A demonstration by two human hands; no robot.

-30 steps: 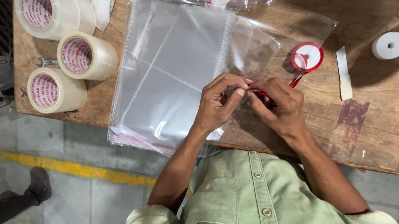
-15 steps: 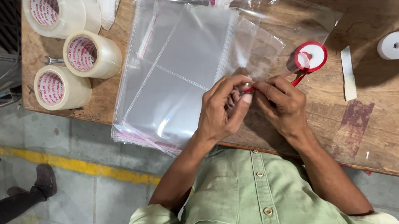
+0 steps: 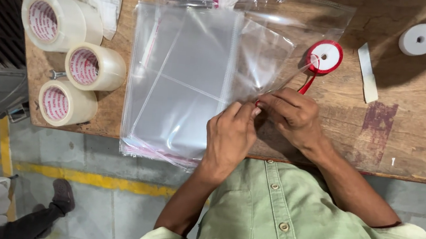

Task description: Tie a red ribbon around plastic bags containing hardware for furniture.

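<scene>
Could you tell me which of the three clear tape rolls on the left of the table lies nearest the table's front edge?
The lowest tape roll, beside the wooden table's front edge; the other two sit farther back.

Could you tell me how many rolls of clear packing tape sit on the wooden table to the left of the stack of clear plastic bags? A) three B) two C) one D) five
A: three rolls of clear tape with red-printed cores lie grouped on the wooden table, left of the stack of clear plastic bags.
</scene>
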